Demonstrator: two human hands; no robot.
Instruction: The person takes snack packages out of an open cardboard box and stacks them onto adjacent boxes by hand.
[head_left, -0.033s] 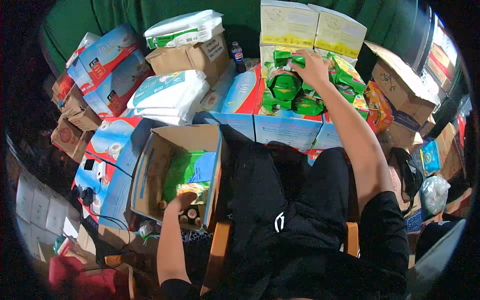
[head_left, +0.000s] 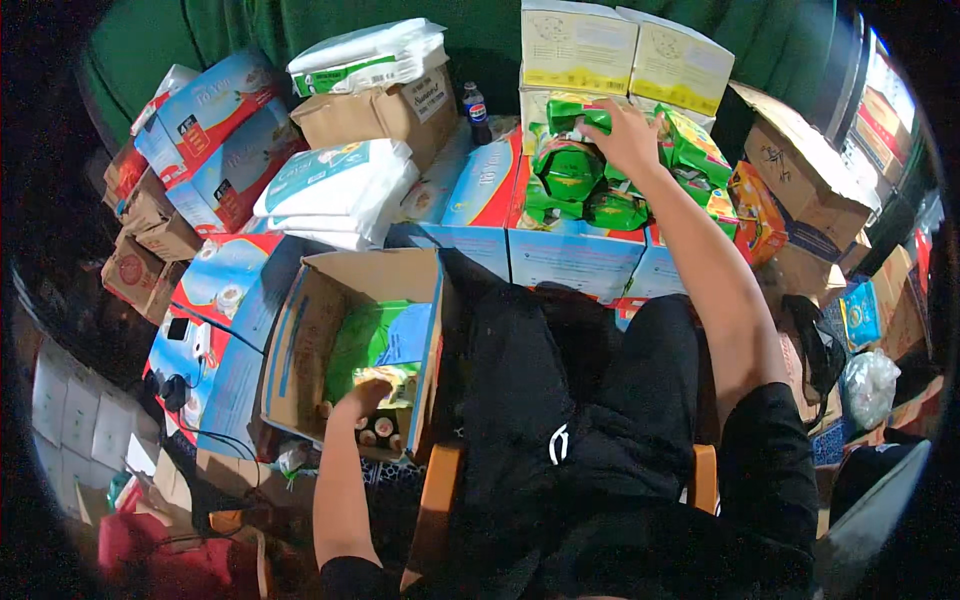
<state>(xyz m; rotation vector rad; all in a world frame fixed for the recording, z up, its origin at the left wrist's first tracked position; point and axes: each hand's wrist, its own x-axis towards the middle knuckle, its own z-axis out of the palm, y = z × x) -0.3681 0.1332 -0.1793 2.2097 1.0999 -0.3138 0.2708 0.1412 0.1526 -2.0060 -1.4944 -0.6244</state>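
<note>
My left hand (head_left: pixel 362 400) reaches into an open cardboard box (head_left: pixel 301 325) at the left. Its fingers are closed on the near edge of a small yellow-and-green packet (head_left: pixel 400 384), partly hiding it. Beside that hand, several round pale-ended items (head_left: pixel 383 427) stand in the box's near end. A large green sheet or pack (head_left: pixel 358 340) with a blue patch lies farther in. My right hand (head_left: pixel 628 140) is stretched out to the far pile, its fingers curled round the edge of a green packet (head_left: pixel 572 112). More shiny green packets (head_left: pixel 568 172) lie below and beside it.
Blue-and-red cartons (head_left: pixel 575 262) support the green pile, with yellow-and-white boxes (head_left: pixel 578 48) behind. White plastic-wrapped packs (head_left: pixel 335 190) and a dark drink bottle (head_left: pixel 476 113) stand left of it. A phone (head_left: pixel 178 329) and cables lie on a carton. Chair arms (head_left: pixel 706 478) flank my lap.
</note>
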